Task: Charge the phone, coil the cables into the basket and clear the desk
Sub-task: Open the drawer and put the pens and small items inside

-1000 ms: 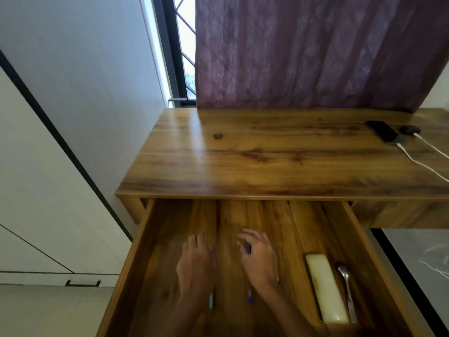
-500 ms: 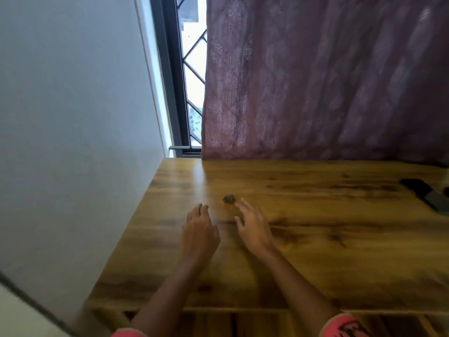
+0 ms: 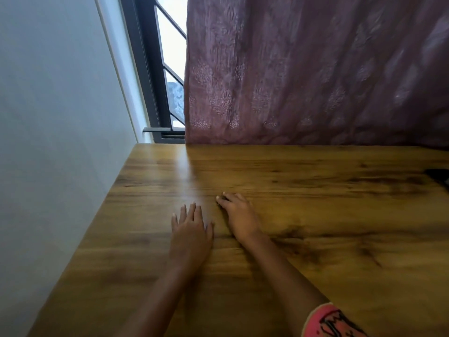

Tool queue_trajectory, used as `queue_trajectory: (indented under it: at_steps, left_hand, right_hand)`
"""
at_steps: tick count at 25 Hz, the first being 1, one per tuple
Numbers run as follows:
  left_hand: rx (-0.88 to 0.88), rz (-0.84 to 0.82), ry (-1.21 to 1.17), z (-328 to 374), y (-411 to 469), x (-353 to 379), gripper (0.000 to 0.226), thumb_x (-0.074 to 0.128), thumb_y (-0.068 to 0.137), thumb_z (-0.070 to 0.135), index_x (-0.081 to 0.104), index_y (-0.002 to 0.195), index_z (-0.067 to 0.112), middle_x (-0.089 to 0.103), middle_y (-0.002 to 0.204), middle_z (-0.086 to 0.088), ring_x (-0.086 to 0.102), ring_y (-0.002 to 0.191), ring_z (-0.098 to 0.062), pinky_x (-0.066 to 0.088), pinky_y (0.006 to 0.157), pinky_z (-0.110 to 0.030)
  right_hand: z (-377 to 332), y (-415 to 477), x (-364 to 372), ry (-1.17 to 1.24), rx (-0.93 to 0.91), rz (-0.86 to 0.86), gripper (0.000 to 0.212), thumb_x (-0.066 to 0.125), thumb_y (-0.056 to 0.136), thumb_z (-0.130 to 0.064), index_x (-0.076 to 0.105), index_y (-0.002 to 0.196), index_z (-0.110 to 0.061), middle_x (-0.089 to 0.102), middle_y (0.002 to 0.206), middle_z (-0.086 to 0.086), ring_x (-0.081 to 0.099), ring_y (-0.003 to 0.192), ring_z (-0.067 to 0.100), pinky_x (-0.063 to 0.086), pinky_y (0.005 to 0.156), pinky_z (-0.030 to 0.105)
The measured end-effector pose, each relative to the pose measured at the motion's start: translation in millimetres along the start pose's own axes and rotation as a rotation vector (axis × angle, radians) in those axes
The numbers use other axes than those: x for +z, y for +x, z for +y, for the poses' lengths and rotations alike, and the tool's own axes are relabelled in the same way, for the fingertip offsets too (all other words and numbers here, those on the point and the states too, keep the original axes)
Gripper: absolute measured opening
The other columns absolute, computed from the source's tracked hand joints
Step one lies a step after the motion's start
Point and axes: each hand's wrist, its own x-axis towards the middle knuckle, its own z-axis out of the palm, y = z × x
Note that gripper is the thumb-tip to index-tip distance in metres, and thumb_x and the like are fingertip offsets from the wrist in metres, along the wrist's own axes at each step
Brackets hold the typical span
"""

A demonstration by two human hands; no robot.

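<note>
Both hands are on the wooden desk [image 3: 315,239]. My left hand [image 3: 192,229] lies flat, palm down, fingers apart, holding nothing. To its right, my right hand [image 3: 239,215] has its fingers curled down onto a small dark object [image 3: 224,198], of which only a dark bit shows between the fingertips. The dark phone [image 3: 440,176] lies at the desk's far right and is cut off by the frame edge. No cable or basket is in view.
A purple curtain [image 3: 315,74] hangs along the back edge of the desk. A window with a dark frame [image 3: 155,98] is at the back left. A pale wall [image 3: 60,117] runs along the desk's left side.
Both hands left the open drawer and came up onto the desk top. My right hand reached forward and closed its fingertips over the small dark object. The drawer has dropped out of view.
</note>
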Motion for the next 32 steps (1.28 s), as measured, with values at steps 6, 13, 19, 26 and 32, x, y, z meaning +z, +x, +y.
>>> queue_trajectory:
  at_steps: [6,13,19,26,32]
  left_hand:
    - [-0.004,0.005,-0.061,2.1,-17.8,-5.0,0.056,0.035,0.095,0.041,0.026,0.142,0.011,0.026,0.153,-0.007,0.016,0.143,-0.021,0.014,0.116,-0.036]
    - [-0.01,0.097,-0.21,5.2,-146.8,-24.0,0.057,0.048,0.091,0.037,0.034,0.139,0.009,0.03,0.151,-0.009,0.024,0.141,-0.022,0.02,0.115,-0.035]
    - [-0.097,0.188,-0.119,-14.7,-312.9,-31.4,0.058,0.052,0.089,0.039,0.036,0.137,0.011,0.024,0.152,-0.007,0.004,0.138,-0.013,0.006,0.113,-0.033]
    - [-0.267,0.093,-0.093,-38.4,-450.0,-46.8,0.061,0.045,0.089,0.046,0.03,0.141,0.017,0.019,0.155,-0.001,0.01,0.144,-0.021,0.011,0.115,-0.037]
    - [-0.268,0.16,-0.132,-48.0,-482.8,-53.2,0.048,0.046,0.091,0.041,0.04,0.134,0.022,0.031,0.15,0.003,0.019,0.142,-0.015,0.015,0.111,-0.031]
  right_hand:
    - [-6.2,-23.5,-2.7,0.022,0.016,0.04,0.038,0.044,0.091,-0.003,0.053,0.126,-0.013,0.054,0.127,0.007,0.042,0.119,0.024,0.041,0.098,0.037]
    - [-7.9,-137.4,-20.8,0.383,0.134,0.022,0.033,0.053,0.09,-0.013,0.058,0.123,-0.015,0.056,0.121,0.006,0.044,0.119,0.025,0.041,0.096,0.036]
    - [-65.8,-307.3,-3.8,0.6,0.149,0.237,0.029,0.064,0.084,-0.028,0.064,0.111,-0.018,0.062,0.106,-0.005,0.053,0.1,0.008,0.04,0.084,0.017]
    - [-128.2,-416.0,63.6,0.631,0.119,-0.018,0.028,0.063,0.084,-0.029,0.065,0.11,-0.02,0.064,0.109,-0.006,0.055,0.104,0.007,0.046,0.09,0.019]
    - [-160.0,-425.3,94.3,0.505,0.071,-0.05,0.028,0.056,0.089,-0.019,0.06,0.117,-0.016,0.06,0.118,0.001,0.05,0.114,0.015,0.042,0.097,0.025]
